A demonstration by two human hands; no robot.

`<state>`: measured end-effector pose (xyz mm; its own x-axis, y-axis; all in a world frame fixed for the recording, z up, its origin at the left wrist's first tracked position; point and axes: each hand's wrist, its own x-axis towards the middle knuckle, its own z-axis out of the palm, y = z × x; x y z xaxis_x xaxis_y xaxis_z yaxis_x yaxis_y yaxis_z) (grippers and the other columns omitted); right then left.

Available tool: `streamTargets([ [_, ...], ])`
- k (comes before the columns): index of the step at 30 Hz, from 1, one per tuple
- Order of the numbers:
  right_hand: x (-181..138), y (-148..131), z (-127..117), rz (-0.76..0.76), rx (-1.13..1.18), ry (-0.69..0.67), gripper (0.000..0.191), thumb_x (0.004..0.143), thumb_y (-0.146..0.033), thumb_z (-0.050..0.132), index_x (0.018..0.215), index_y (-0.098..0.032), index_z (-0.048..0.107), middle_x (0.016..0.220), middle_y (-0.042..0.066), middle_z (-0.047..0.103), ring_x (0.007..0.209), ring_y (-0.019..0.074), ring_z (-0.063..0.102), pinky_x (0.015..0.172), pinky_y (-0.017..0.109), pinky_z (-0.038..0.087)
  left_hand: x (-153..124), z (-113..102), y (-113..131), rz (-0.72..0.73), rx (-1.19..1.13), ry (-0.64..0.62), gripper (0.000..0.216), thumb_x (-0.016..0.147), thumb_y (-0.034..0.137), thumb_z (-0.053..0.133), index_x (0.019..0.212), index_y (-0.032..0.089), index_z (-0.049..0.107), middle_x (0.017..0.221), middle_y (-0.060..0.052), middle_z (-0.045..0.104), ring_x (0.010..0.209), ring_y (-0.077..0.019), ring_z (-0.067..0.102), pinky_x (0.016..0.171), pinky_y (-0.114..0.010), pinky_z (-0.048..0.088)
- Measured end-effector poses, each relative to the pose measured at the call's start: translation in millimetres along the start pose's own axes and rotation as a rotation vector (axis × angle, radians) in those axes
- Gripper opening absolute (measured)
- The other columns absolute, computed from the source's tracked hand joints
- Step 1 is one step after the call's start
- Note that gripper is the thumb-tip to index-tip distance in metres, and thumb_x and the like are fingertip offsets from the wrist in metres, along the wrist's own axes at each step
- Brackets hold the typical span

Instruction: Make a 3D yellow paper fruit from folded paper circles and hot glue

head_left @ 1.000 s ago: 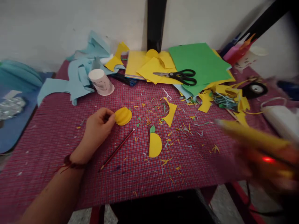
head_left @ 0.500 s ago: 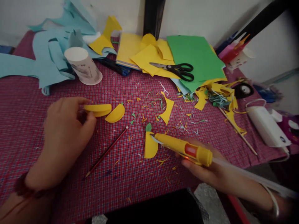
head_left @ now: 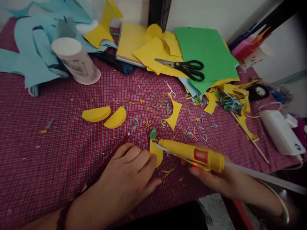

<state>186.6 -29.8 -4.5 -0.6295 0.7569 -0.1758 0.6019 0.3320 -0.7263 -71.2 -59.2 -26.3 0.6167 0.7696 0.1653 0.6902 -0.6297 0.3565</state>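
Note:
My right hand point(head_left: 216, 179) grips a yellow glue gun point(head_left: 192, 155) whose nozzle touches a yellow half-circle paper piece point(head_left: 157, 151) with a small green leaf point(head_left: 153, 133) at its top. My left hand point(head_left: 130, 174) lies on the red checked cloth point(head_left: 48, 153), fingers closed against the left edge of that piece and holding it down. A red pencil point(head_left: 112, 156) runs under the left hand. Two more yellow folded half-circles point(head_left: 96, 114) point(head_left: 116, 118) lie further back on the left.
An upturned paper cup point(head_left: 75, 60), blue paper offcuts point(head_left: 31, 48), yellow sheets point(head_left: 144, 48), green paper point(head_left: 206, 54) and black scissors point(head_left: 184, 67) lie at the back. Yellow scraps point(head_left: 223, 95), a wooden stick point(head_left: 249, 137), a tape roll point(head_left: 257, 92) and a white object point(head_left: 280, 132) sit right.
My left hand let go of the yellow folded piece at the left and moved right to press on the half-circle under the glue gun. The gun barely moved.

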Motion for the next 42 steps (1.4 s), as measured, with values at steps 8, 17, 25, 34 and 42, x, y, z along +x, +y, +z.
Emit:
streamTargets([
  [8,-5.0,3.0,-4.3,0.013,-0.024,-0.012,0.008,0.090,-0.023,0.051,0.097,-0.023,0.054,0.083,0.002,0.063,0.076,0.0170,0.065,0.065,0.027,0.054,2.1,1.2,2.1,-0.010,0.018,0.034,0.021,0.090,0.037,0.051,0.099,0.022,0.062,0.076,0.001,0.061,0.073,-0.0192,0.054,0.078,-0.039,0.039],
  [17,6.9,-4.0,-7.9,0.028,0.015,-0.050,0.004,0.088,-0.024,0.052,0.091,-0.024,0.055,0.084,0.001,0.063,0.076,0.0175,0.065,0.064,0.027,0.055,3.0,0.3,1.3,0.002,0.011,0.035,0.021,0.091,0.035,0.049,0.101,0.021,0.062,0.078,0.001,0.063,0.075,-0.0178,0.056,0.084,-0.038,0.039],
  [25,-6.6,7.2,-6.8,0.059,0.001,-0.016,0.015,0.086,-0.027,0.055,0.101,-0.031,0.056,0.083,0.000,0.065,0.076,0.0203,0.066,0.062,0.030,0.055,2.2,0.9,1.6,-0.006,0.034,0.026,0.021,0.091,0.034,0.048,0.102,0.023,0.061,0.074,0.001,0.063,0.072,-0.0186,0.057,0.083,-0.040,0.042],
  [34,5.9,0.6,-7.1,0.051,0.052,-0.092,0.008,0.090,-0.025,0.051,0.097,-0.023,0.055,0.088,0.002,0.065,0.076,0.0166,0.064,0.065,0.027,0.055,2.0,0.4,0.8,0.005,0.057,0.033,0.024,0.093,0.032,0.044,0.102,0.021,0.063,0.074,0.001,0.063,0.070,-0.0181,0.057,0.082,-0.040,0.044],
  [42,-16.5,10.9,-8.5,0.051,-0.036,-0.026,0.015,0.087,-0.026,0.055,0.101,-0.024,0.058,0.091,0.002,0.067,0.078,0.0185,0.066,0.065,0.028,0.055,2.4,-1.4,1.6,0.019,0.066,0.021,0.023,0.092,0.032,0.045,0.102,0.022,0.063,0.073,0.000,0.062,0.073,-0.0198,0.056,0.082,-0.040,0.043],
])
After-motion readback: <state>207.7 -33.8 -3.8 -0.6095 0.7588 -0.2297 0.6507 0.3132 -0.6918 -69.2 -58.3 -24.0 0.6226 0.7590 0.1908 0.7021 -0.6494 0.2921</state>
